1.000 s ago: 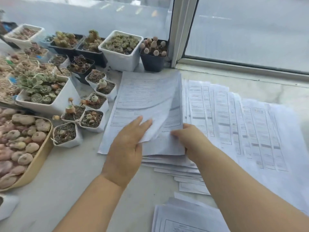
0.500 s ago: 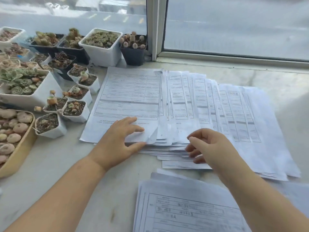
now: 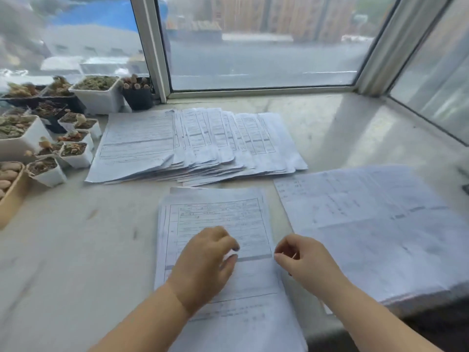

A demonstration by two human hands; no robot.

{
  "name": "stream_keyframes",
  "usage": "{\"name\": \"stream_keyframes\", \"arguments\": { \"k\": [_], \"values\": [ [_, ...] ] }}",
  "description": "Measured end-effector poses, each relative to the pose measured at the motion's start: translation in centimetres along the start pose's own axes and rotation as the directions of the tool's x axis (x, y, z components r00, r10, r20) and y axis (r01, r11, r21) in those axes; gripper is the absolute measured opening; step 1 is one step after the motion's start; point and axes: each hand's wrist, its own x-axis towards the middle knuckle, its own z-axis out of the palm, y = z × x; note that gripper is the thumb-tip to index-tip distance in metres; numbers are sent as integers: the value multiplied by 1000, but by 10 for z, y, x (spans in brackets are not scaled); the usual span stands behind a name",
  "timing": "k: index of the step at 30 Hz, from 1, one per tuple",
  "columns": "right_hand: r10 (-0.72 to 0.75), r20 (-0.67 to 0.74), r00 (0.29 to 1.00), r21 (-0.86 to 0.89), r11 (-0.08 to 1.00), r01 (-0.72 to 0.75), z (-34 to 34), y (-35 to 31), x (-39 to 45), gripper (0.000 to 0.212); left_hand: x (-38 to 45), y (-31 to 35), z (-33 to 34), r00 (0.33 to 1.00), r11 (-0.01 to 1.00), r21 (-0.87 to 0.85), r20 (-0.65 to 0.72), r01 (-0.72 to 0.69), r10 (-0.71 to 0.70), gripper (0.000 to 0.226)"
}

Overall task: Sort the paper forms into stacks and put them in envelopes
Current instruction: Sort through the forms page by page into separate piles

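Half a second ago both hands were at the near edge of the fanned forms; now they have drawn back over the near stack, and the view has lifted to show more window. The picture is blurred, so the print on the sheets cannot be read. The near stack and both forearms are cut off by the bottom edge. The left hand lies over the top sheet, fingers loosely curled and holding nothing. The right hand sits at the stack's right edge, thumb and forefinger close together; whether they pinch the sheet I cannot tell. A third stack lies just right. Plant pots crowd the left.
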Motion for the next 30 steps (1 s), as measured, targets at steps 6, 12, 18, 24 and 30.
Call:
{"name": "stream_keyframes", "arguments": {
  "k": [6,12,18,24,30],
  "values": [
    [-65,112,992,3,998,65,3,34,-34,35,-58,53,27,994,997,-41,92,65,-61,30],
    [-137,198,971,-6,990,141,0,37,-39,61,-76,61,20,996,997,-42,58,63,-61,37],
    [-221,257,941,-265,920,288,5,42,-49,64,-88,67,20,986,998,54,159,42,-50,50],
    [-267,258,929,-375,858,351,9,51,-51,56,-91,67,18,975,995,63,207,74,-85,49],
    [-252,175,952,-333,895,298,15,45,-46,48,-93,64,10,943,977,-85,290,196,-164,68]
  ]
}}
